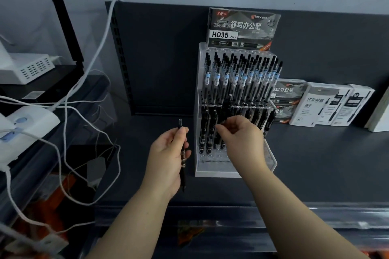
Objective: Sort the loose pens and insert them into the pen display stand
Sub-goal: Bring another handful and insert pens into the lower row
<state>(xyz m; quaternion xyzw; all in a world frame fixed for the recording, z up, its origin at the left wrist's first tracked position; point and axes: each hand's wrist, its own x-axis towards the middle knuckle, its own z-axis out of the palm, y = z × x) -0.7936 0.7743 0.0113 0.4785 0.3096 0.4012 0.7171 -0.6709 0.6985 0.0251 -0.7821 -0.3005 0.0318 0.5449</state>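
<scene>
Pen, black and retractable, stands almost upright in the left hand. The fingers wrap round its middle, clicker end up, just left of the clear pen display stand. The likely risk is that the reaching right hand knocks neighbouring pens askew, or pushes the light stand along the dark shelf. Both forearms rise from the bottom edge. The right wrist bends over the stand's front, its fingers curled at the tops of the lower row of pens. Whether they pinch one is too blurred to tell. Behind, the upper row is crowded beneath a header card. Pen boxes stand to the right.
</scene>
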